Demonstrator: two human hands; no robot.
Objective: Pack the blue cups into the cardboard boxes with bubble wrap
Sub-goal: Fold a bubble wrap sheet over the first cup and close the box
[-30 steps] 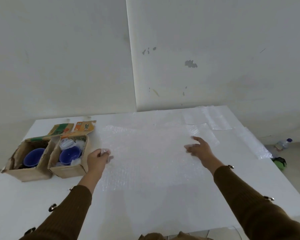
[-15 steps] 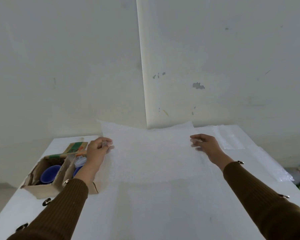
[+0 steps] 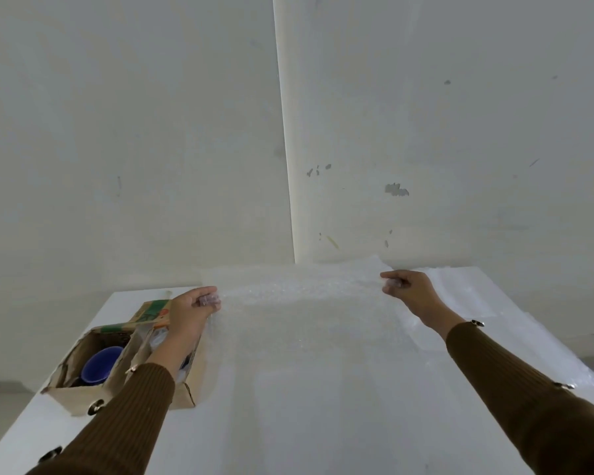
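A sheet of clear, dimpled plastic bubble wrap (image 3: 309, 323) lies translucent over a smooth, matt white surface (image 3: 220, 433). Beside it, matt brown cardboard boxes (image 3: 83, 358) show rough, worn edges and a printed flap, one holding a smooth blue plastic-looking cup (image 3: 100, 365). Ribbed brown knit sleeves (image 3: 528, 399) carry small shiny metal buttons. The painted wall (image 3: 460, 132) is matt and chipped.

- You see two cardboard boxes (image 3: 83, 402) at the table's (image 3: 288, 433) left edge.
- One blue cup (image 3: 101, 365) shows.
- One bubble wrap sheet (image 3: 306, 320).
- Two hands.
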